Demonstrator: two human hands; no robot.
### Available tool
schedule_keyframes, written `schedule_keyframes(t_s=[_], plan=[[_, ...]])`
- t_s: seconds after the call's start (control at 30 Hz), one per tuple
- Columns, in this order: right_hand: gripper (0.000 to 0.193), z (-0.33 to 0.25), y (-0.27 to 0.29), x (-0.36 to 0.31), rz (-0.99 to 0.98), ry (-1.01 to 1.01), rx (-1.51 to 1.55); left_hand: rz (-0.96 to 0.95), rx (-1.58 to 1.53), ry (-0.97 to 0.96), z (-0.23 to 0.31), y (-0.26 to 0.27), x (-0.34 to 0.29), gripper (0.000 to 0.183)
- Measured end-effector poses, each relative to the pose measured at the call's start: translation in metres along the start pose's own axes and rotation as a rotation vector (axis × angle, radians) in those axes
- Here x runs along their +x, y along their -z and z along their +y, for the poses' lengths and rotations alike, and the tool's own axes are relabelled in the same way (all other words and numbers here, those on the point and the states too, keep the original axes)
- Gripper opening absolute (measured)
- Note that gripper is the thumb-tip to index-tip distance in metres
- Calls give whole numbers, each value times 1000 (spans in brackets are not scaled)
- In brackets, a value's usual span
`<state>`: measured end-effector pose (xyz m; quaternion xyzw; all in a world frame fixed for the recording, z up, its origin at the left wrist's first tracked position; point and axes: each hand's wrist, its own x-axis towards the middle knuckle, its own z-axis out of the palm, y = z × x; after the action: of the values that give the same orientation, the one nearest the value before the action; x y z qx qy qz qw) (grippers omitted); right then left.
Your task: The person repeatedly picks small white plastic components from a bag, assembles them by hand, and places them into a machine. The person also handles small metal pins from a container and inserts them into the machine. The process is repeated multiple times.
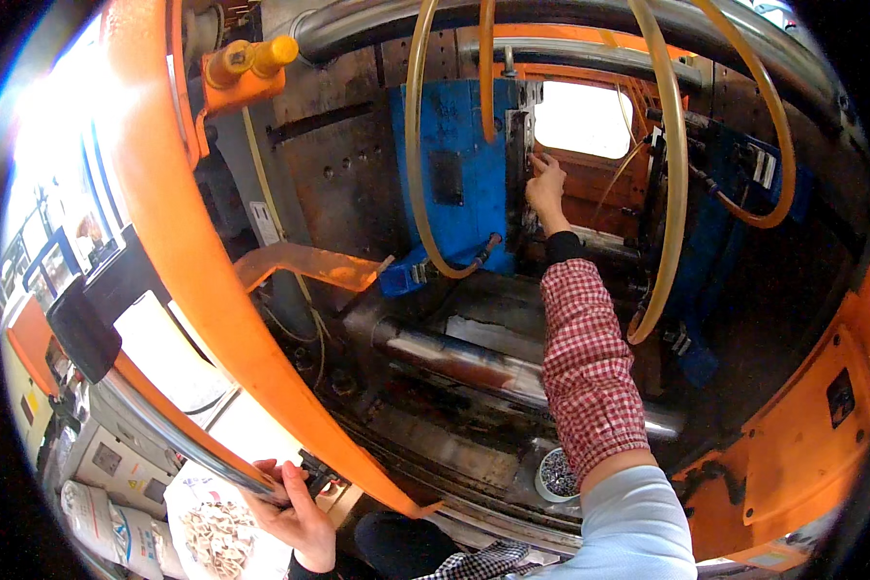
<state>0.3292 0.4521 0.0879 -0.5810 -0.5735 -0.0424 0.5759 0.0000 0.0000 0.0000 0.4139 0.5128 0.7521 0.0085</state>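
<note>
My right hand (547, 187) reaches far into a moulding machine, its fingers at the dark inner face of a blue mould half (469, 145). The index finger stretches toward that face, and I see nothing held. A red checked sleeve (590, 338) covers this forearm. At the lower left, my left hand (298, 517) is closed around a metal bar handle (188, 435) beside the orange door frame (251, 358), thumb pointing up. The second blue mould half (720, 222) stands apart on the right, in shadow.
Yellowish hoses (675, 145) loop down around my right arm. A polished lower tie bar (454, 362) crosses beneath it. A white cup of small grey pellets (557, 476) stands near my right elbow. A white bag of pale pieces (217, 532) sits beside my left hand.
</note>
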Motion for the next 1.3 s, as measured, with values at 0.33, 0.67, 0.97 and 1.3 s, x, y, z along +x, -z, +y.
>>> schedule_keyframes(t_s=[0.33,0.67,0.97,1.3], plan=[[41,29,2,-21,-11,-104,48,-61,-42,-36,-11,6,1,33],[33,31,5,-37,1,-18,110,33,-48,3,-7,0,-1,31],[37,26,-8,-57,-245,-228,60,-11,19,-41,-4,6,-1,25],[22,-29,50,-86,101,-134,78,-408,-140,90,11,21,14,16]])
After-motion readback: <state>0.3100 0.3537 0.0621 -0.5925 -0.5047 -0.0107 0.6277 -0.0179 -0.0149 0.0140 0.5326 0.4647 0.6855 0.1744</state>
